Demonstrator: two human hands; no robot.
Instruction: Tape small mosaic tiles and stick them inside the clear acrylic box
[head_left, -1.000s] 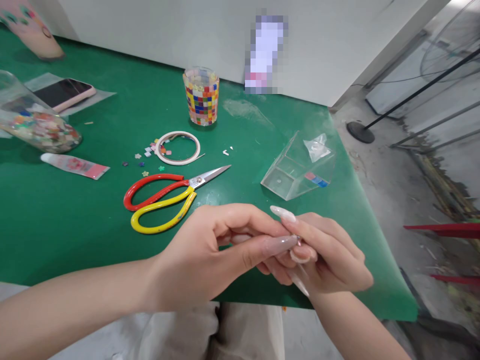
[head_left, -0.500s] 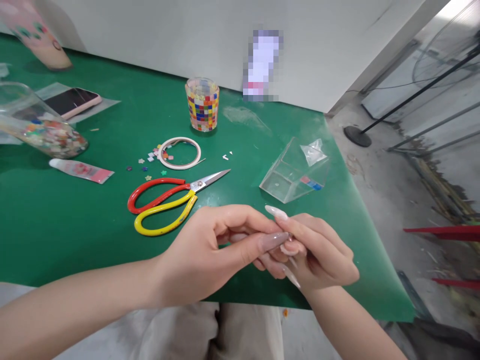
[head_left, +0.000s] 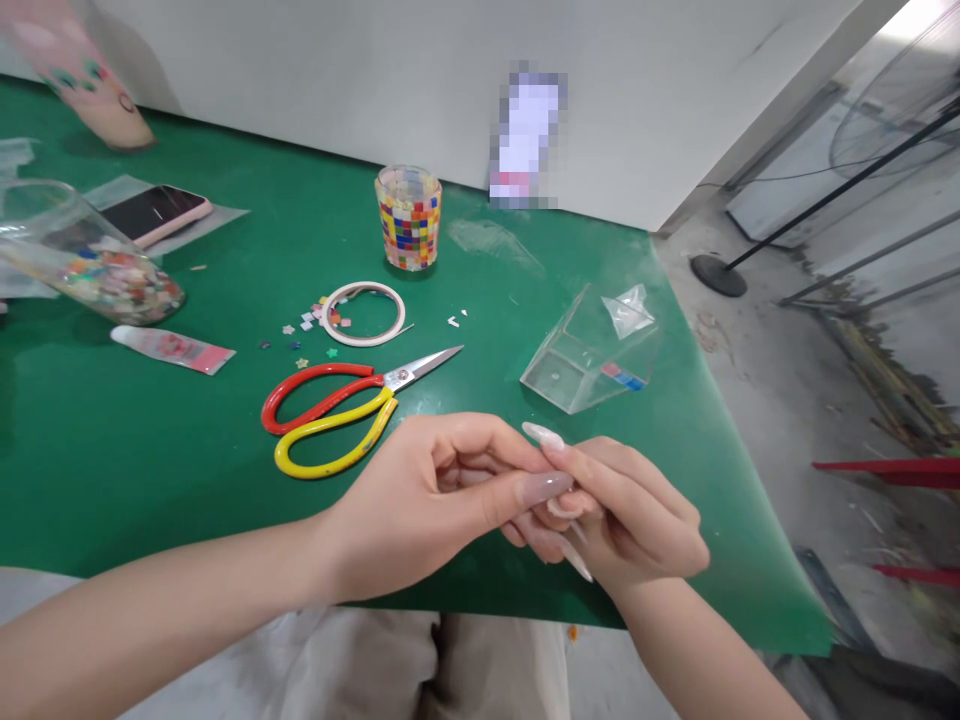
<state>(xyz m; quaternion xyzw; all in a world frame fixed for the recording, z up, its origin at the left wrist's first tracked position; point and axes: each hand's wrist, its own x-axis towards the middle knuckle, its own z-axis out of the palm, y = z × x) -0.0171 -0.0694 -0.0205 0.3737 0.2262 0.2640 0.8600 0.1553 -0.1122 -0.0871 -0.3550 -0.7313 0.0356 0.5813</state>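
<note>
Over the table's near edge, my left hand [head_left: 450,500] and my right hand [head_left: 630,505] meet with their fingertips pressed together. Both are closed in a pinch around something too small and too hidden to make out. Beyond my left hand lie scissors [head_left: 401,378] with one red and one yellow handle, blades slightly apart. A clear acrylic box [head_left: 562,385] lies tilted just past my right hand, with a few pink and blue tiles stuck on one side. A roll of narrow white tape [head_left: 330,325] rests behind the scissors, by scattered tiles and star pieces.
A glass covered in coloured tiles [head_left: 409,235] stands toward the wall. At left are a tilted clear container of tiles [head_left: 124,285], a tube [head_left: 176,350], a phone [head_left: 161,213] and a pink cup [head_left: 112,105]. A pixelated upright object [head_left: 527,135] leans on the wall.
The view has shifted slightly, so the table items sit a little lower in it. My hands stay pressed together, with only a slight movement of the fingertips.
</note>
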